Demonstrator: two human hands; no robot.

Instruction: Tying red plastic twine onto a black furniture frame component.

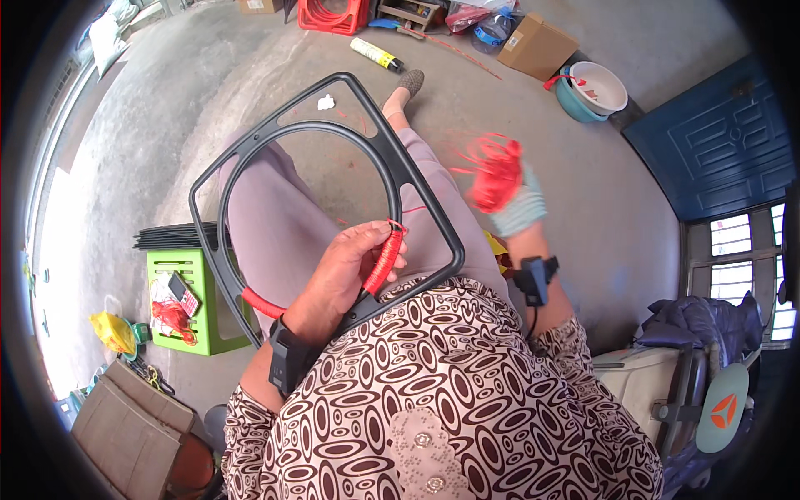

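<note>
A black rounded-square frame (pixel 403 171) with a large ring inside it lies across my lap, tilted. Red cord winding (pixel 385 263) is wrapped tightly around part of the ring close to me, and a second red-wrapped stretch (pixel 263 303) shows to the left of my wrist. My bare left hand (pixel 360 257) is closed around the ring at the winding, its thumb at the upper end. Off to the right, my gloved right hand (pixel 518 208) grips a loose bundle of red cord (pixel 497 173), both smeared by motion. A thin red strand runs right from the winding.
At left, a green stool (pixel 212 292) carries a phone or calculator and red cord, with black frames stacked behind. A yellow spray can (pixel 377 55) lies ahead on the concrete floor. Basins (pixel 596 90) and a cardboard box (pixel 537 46) stand far right, near a blue door (pixel 717 137).
</note>
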